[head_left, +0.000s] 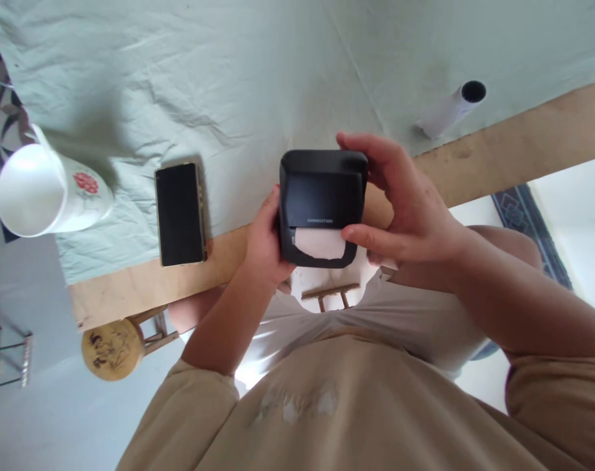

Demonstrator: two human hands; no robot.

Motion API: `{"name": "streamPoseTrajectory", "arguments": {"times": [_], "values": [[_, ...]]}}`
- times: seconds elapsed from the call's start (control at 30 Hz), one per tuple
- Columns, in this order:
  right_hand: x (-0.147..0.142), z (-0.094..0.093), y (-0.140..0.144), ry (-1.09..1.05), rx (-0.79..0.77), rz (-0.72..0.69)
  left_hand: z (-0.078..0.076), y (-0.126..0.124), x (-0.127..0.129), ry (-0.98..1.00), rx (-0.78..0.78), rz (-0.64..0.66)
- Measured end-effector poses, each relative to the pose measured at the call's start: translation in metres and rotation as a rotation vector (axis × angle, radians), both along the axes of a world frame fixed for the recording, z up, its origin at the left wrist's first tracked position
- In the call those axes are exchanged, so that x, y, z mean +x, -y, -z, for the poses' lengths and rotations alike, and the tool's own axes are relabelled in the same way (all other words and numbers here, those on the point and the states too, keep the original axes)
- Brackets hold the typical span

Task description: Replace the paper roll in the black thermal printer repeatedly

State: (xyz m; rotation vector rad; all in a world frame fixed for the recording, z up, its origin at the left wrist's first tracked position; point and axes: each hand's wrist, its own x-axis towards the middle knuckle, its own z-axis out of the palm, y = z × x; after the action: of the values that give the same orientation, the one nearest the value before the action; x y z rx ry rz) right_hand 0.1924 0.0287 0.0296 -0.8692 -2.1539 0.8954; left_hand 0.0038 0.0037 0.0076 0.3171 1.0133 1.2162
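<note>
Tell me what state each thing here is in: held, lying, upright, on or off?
Black printer: held above the table edge in both hands, paper showing at its slot.
Left hand: gripping the printer's side.
Right hand: gripping the printer's other side, thumb at the paper.
Phone: lying flat on the cloth, screen dark.
Mug: standing upright.
White tube: on the cloth, dark end open.

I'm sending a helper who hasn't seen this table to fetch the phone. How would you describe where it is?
Start at the table's pale green cloth and follow its near edge. There the phone lies flat between the white flowered mug and the black printer held in both hands. It is the only thin, dark slab with a gold rim.
</note>
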Motion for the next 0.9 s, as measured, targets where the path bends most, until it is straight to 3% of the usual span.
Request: {"name": "streamPoseTrajectory", "arguments": {"times": [0.13,0.23,0.4,0.47,0.6,0.7,0.9], "values": [[-0.002,-0.002,0.003,-0.062,0.181,0.238,0.000,0.003,0.000,0.027,0.040,0.065],[-0.003,-0.002,0.004,-0.168,0.118,0.360,0.002,0.006,-0.001,-0.020,0.089,0.077],[-0.005,-0.002,-0.001,-0.333,0.071,0.437,0.003,0.008,0.000,-0.022,0.127,0.134],[-0.005,-0.002,-0.002,-0.230,0.131,0.441,0.001,0.008,0.000,-0.040,0.138,0.150],[-0.004,-0.004,0.001,0.227,0.288,0.385,-0.003,0.009,0.002,-0.065,0.148,0.192],[-0.004,-0.010,0.005,0.504,0.304,0.319,-0.005,0.010,0.003,-0.098,0.140,0.227],[-0.003,-0.015,0.006,0.600,0.237,0.284,-0.004,0.013,0.002,-0.155,0.148,0.260]]}}
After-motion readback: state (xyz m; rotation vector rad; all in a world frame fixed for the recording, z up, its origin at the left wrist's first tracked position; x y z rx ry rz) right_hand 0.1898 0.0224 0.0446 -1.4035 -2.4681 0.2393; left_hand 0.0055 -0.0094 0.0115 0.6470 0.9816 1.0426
